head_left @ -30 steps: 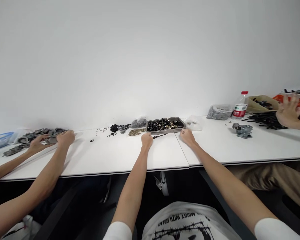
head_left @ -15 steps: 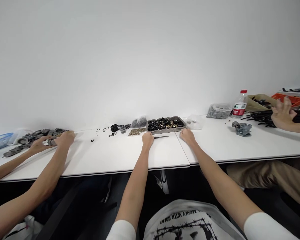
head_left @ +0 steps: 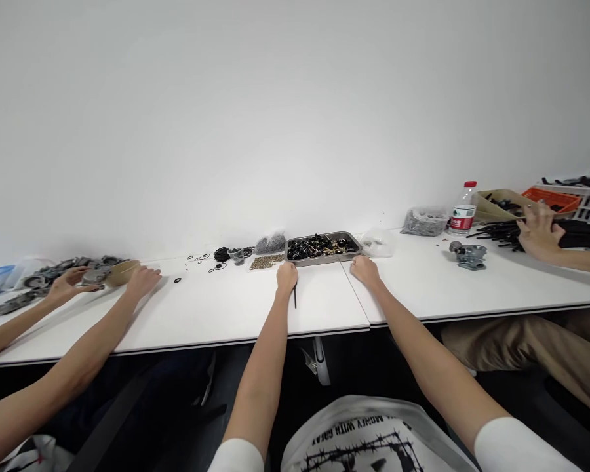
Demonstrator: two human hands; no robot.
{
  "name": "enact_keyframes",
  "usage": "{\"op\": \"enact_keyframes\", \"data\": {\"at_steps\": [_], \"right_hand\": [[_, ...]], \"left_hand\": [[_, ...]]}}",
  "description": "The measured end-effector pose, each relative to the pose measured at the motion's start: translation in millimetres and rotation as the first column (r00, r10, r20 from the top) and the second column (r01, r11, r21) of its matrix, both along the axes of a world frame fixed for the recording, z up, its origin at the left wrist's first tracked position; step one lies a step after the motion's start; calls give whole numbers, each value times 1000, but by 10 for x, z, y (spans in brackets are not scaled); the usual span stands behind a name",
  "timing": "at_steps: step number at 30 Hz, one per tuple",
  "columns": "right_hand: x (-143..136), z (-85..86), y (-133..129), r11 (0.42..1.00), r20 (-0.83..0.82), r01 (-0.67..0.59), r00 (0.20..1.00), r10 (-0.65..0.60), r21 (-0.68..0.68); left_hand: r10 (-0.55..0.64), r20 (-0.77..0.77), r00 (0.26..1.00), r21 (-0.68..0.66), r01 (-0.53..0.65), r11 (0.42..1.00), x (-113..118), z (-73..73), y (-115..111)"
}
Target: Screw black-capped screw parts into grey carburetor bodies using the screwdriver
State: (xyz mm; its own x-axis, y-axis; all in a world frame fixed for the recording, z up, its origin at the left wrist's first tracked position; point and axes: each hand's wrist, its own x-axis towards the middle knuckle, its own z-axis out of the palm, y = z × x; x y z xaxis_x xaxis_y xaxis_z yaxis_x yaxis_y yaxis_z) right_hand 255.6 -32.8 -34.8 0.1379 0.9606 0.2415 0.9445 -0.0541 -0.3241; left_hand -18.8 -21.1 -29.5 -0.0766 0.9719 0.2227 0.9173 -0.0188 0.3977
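My left hand (head_left: 286, 278) rests closed on the white table, around a thin dark rod-like tool (head_left: 295, 296) whose slim end points back toward me. Just beyond it is a metal tray (head_left: 319, 261) heaped with small black and brass-coloured parts (head_left: 324, 246). My right hand (head_left: 364, 270) is curled into a fist near the tray's right front corner; its fingers face away, so anything inside is hidden. Small brass-coloured pieces (head_left: 266, 262) lie left of the tray, beside a bag of dark small parts (head_left: 270, 243). A clear plastic bag (head_left: 377, 242) lies behind my right hand.
At left, a co-worker's hands (head_left: 145, 280) are among grey metal castings (head_left: 63, 274). Black rings (head_left: 221, 254) lie between us. On the right are a grey metal casting (head_left: 471, 256), a bottle (head_left: 463, 213), black rods (head_left: 501, 233) and another person's hand (head_left: 539, 231).
The tool in my left hand has swung from pointing right to pointing toward me. My right hand stays put. The left co-worker's nearer hand has shifted right.
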Motion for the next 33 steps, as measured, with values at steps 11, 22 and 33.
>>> {"op": "enact_keyframes", "data": {"at_steps": [11, 22, 33], "right_hand": [[12, -7, 18, 1000, 4, -8, 1000, 8, -1], [1, 7, 6, 1000, 2, -9, 1000, 9, -5], [6, -23, 15, 1000, 20, -16, 1000, 16, 16]], "left_hand": [[-15, 127, 992, 93, 3, 996, 4, 36, -36], [-40, 247, 968, 146, 4, 989, -4, 46, -41], [-74, 302, 951, 124, 38, 992, -29, 6, 40]]}}
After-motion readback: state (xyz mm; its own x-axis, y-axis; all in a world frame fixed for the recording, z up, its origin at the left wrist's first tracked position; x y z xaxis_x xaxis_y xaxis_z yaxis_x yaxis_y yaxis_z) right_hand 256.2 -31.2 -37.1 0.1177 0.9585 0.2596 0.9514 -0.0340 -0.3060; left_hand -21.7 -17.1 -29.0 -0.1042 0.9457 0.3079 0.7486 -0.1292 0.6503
